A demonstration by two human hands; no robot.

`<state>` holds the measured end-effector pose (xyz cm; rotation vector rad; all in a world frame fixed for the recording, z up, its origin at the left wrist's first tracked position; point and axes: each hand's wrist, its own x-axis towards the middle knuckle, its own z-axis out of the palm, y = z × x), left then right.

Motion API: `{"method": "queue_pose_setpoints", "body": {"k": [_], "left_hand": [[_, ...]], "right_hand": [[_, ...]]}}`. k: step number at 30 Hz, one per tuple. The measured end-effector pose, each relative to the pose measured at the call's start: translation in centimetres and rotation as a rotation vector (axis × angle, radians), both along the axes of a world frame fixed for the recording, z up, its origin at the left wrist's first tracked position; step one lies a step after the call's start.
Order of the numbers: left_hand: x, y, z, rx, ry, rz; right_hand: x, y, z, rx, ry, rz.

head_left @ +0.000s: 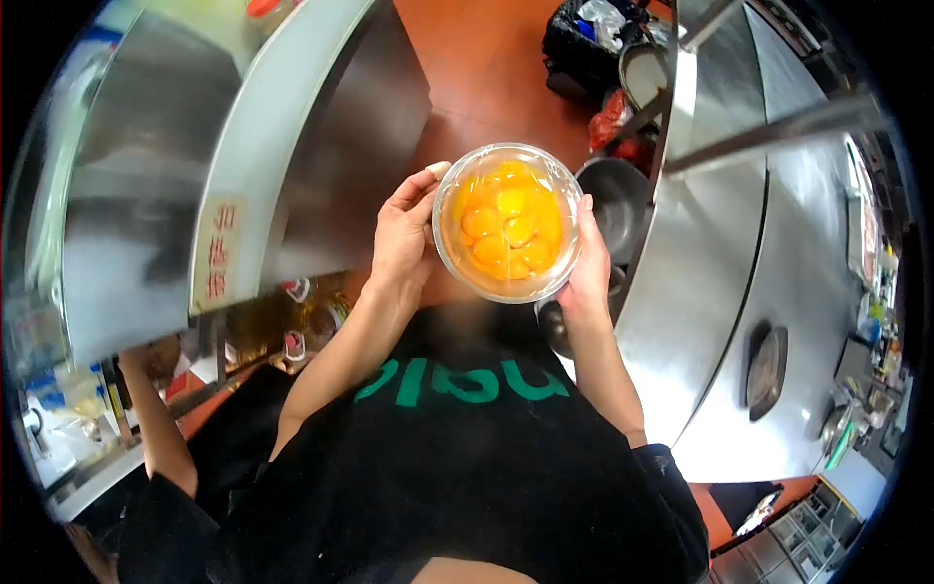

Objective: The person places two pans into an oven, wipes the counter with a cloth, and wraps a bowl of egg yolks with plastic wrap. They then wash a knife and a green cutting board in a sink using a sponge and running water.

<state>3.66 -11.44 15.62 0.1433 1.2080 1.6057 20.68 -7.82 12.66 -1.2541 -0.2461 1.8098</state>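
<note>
A clear round bowl (449,255) is held up in front of my chest, between both hands. Inside it lie several raw egg yolks (516,231), orange-yellow and sitting in liquid. My left hand (407,226) grips the bowl's left side, with its thumb and fingers at the rim. On the opposite side, my right hand (587,265) is closed around the bowl's wall, and most of its fingers are hidden beneath. Below the bowl is the black shirt (467,448) with green lettering that I wear.
Steel counters (700,321) run along the right, with a small metal tray (768,373) on top. A steel cabinet (341,146) stands at left. Pots (615,200) and a black bin bag (574,58) are near the floor. Another person's arm (156,419) shows at lower left.
</note>
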Motion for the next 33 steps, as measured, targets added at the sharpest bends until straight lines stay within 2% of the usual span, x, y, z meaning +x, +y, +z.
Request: {"method": "queue_pose_setpoints", "body": {"k": [2,5,7,10,12,13,15,18,19,22,23,25,27,28,30,31,32,33], "left_hand": [[-1.0,4.5,0.1,0.009,0.027,0.01],[-2.9,12.0,0.2,0.051,0.044,-0.038],[-4.0,17.1,1.2,-0.085,0.213,-0.115],[-6.0,23.9,4.6,0.025,0.047,0.003],[-7.2,28.8,5.2,0.115,0.078,-0.022],[-7.6,31.2,4.8,0.193,0.106,-0.074],[-9.2,36.0,4.5,0.25,0.223,-0.17],[-12.8,43.6,3.0,0.227,0.347,-0.151],[-14.0,46.2,3.0,0.23,0.253,-0.176],[-16.6,54.9,3.3,0.244,0.111,-0.245],[-16.8,58.3,2.7,0.239,0.172,-0.242],[-18.1,64.0,3.7,0.263,0.19,-0.267],[-18.9,68.7,3.6,0.251,0.183,-0.327],[-19.2,71.1,3.9,0.251,0.178,-0.367],[-19.5,74.7,4.3,0.144,0.006,-0.476],[-19.6,76.9,3.8,0.176,0.338,-0.658],[-19.4,79.6,3.3,0.179,0.344,-0.687],[-19.2,81.7,2.9,0.299,0.722,-0.633]], "right_hand": [[-0.6,5.0,-1.1,0.004,0.054,0.057],[-1.6,13.4,-4.0,0.011,-0.113,0.125],[-2.3,18.8,-4.6,0.043,-0.107,0.12],[-4.0,25.3,-3.0,0.035,-0.1,0.145],[-6.3,30.6,0.6,0.014,-0.117,0.187],[-7.8,33.3,4.5,-0.128,0.281,0.118],[-10.2,37.4,3.8,0.33,0.26,0.309],[-13.3,44.6,3.4,0.347,0.251,0.344],[-14.4,47.0,3.0,0.374,0.257,0.342],[-16.9,54.4,3.7,0.35,0.251,0.259],[-17.0,57.0,3.6,0.291,0.084,0.095],[-16.6,61.1,3.5,0.085,0.28,0.013],[-17.2,63.8,1.1,0.226,-0.065,0.013],[-17.3,65.7,0.6,0.191,-0.082,-0.025],[-17.0,68.9,-0.5,0.171,-0.095,-0.09],[-16.9,70.6,-1.8,0.144,-0.077,-0.112],[-16.8,72.9,-3.0,0.167,-0.06,-0.128],[-16.7,75.2,-4.1,0.19,-0.043,-0.144]]}}
